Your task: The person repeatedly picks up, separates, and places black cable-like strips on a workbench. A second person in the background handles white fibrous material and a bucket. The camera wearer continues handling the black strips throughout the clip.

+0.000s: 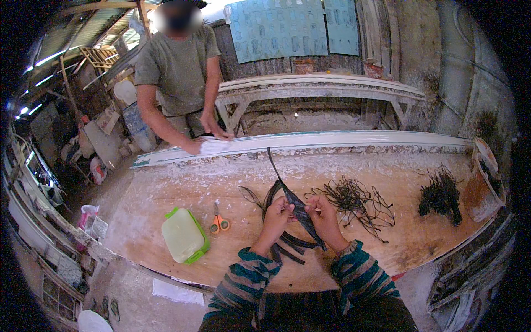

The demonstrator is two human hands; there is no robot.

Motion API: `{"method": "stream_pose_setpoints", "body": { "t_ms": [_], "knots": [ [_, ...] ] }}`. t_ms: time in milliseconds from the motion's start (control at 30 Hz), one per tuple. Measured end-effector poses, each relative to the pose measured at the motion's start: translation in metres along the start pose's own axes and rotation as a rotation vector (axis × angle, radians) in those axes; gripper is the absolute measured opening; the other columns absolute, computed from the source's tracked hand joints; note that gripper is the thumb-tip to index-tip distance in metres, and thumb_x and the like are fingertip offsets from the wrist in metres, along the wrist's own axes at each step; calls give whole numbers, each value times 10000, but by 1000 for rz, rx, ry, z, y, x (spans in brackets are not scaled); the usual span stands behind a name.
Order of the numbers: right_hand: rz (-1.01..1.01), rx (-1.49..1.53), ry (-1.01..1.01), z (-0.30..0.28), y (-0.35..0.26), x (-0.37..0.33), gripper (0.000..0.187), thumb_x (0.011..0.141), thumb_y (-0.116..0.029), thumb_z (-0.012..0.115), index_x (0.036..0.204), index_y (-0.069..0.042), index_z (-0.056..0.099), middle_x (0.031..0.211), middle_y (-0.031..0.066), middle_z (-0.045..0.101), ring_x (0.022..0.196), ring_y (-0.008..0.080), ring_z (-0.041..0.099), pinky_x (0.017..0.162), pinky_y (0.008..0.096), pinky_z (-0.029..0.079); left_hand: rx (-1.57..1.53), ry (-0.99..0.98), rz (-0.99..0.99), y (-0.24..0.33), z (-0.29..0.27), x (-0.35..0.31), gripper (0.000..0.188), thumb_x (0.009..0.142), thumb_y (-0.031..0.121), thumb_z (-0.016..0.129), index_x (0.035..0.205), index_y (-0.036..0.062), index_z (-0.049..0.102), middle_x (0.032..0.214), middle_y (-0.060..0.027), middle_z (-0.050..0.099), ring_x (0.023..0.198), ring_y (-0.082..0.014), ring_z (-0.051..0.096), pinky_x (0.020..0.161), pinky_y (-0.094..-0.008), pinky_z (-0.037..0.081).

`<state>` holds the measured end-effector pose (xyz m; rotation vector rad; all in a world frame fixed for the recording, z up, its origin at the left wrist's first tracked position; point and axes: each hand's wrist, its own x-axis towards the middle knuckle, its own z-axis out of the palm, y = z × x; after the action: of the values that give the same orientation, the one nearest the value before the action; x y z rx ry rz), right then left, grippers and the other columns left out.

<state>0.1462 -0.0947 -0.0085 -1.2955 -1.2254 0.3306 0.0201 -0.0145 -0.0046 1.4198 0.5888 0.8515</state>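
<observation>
Over the wooden table, my left hand [277, 220] and my right hand [324, 219] both pinch a dark strip [302, 212] of thin, flexible material. It is wide between the hands and narrows to a tail that points to the far side. More black strips [290, 241] lie beneath and beside my left hand. A loose tangle of thin black strands [357, 202] spreads just right of my right hand. Left of my left hand lie orange-handled scissors [220, 223], blades pointing away. Next to them is a pale plastic box [183, 235] with green clips.
A bundle of black strands [441, 198] and a worn bucket [485, 191] are at the table's right end. Along the far edge runs a long white board [332, 140], where another person [180, 72] presses a white cloth. A bench [321, 87] stands behind.
</observation>
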Motion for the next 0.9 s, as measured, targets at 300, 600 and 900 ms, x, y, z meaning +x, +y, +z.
{"method": "stream_pose_setpoints", "body": {
  "t_ms": [300, 600, 900],
  "knots": [
    [48, -70, 45, -3, -10, 0, 81, 848, -58, 533, 916, -23, 505, 791, 34, 543, 739, 90, 509, 618, 232, 429, -140, -42, -41, 6, 5, -4, 310, 848, 98, 551, 1141, 59, 457, 876, -9, 573, 759, -89, 563, 617, -229, 500],
    [4, -22, 75, -5, -11, 2, 106, 840, -56, 534, 938, -20, 515, 826, 83, 577, 758, 177, 555, 637, 307, 459, -162, -166, -62, 5, 10, -8, 412, 815, 81, 593, 1190, 84, 423, 888, 3, 562, 759, -87, 535, 639, -222, 460],
    [392, 298, -125, -14, -26, 7, 272, 802, -111, 613, 1037, -52, 489, 714, 0, 561, 626, 60, 505, 544, 212, 408, 89, -42, 63, -4, 0, -1, 302, 844, 72, 540, 1128, 54, 442, 876, -11, 557, 766, -106, 552, 613, -226, 467]
  ]
}}
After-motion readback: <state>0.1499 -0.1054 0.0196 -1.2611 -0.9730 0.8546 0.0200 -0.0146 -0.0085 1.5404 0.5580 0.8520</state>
